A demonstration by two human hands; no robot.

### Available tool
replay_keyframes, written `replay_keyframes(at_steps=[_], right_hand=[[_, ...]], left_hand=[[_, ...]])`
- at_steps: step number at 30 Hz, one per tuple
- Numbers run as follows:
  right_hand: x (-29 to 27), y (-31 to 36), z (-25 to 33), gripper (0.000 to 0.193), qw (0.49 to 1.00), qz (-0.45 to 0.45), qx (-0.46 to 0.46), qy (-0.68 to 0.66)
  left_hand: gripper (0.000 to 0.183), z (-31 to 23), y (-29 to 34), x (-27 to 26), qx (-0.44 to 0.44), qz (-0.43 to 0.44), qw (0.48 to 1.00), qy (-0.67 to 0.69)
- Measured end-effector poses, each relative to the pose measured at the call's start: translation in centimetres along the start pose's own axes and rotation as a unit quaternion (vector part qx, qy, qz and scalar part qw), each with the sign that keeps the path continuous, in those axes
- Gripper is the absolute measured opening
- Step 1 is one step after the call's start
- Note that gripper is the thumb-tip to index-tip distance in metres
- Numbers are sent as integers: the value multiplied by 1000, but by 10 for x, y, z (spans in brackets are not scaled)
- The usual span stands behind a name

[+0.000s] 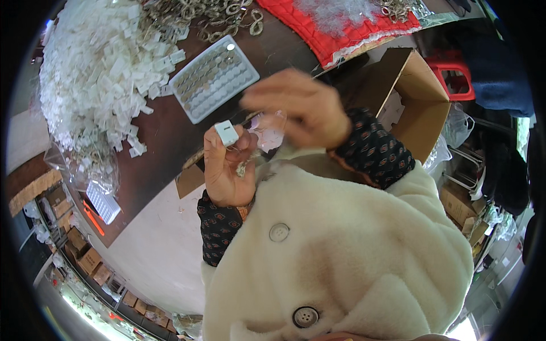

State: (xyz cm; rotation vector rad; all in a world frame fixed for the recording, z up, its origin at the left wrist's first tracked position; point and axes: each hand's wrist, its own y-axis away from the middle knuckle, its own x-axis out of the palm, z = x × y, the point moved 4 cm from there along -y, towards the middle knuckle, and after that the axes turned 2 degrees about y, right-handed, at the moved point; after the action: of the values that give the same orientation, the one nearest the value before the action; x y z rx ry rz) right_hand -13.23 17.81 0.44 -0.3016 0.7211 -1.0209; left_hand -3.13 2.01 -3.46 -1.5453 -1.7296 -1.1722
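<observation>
My left hand (230, 184) is closed on a small white plastic card (226, 134) with a dark slot, pinched upright at the fingertips. A bunched bit of chain (242, 169) shows against its palm. To the right, my right hand (301, 108) is smeared by motion, and its fingers cannot be made out. Just beyond both hands lies a white tray (194, 116) with rows of round, shiny pieces in its wells. Between the hands, a crumpled piece of clear plastic (268, 131) appears at the table edge.
A big heap of small white plastic cards (96, 74) covers the table's left side, beside tangled chains (210, 17). Red quilted cloth (310, 28) holds clear strands. An open cardboard box (424, 91) and red stool (455, 77) stand right. An orange-handled tool (92, 216) lies near left.
</observation>
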Motion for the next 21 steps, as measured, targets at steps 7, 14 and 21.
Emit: replay_keyframes(at_steps=[7,14,21], right_hand=[[-89,-5,-70,22,942,-107,145,283],[-94,22,-68,23,945,6,170,279],[-80,-1,-48,10,962,-56,207,167]], left_hand=[[20,2,-27,1,46,-15,998,43],[15,2,-28,1,145,-24,875,-461],[16,16,-37,-6,27,-89,996,15]])
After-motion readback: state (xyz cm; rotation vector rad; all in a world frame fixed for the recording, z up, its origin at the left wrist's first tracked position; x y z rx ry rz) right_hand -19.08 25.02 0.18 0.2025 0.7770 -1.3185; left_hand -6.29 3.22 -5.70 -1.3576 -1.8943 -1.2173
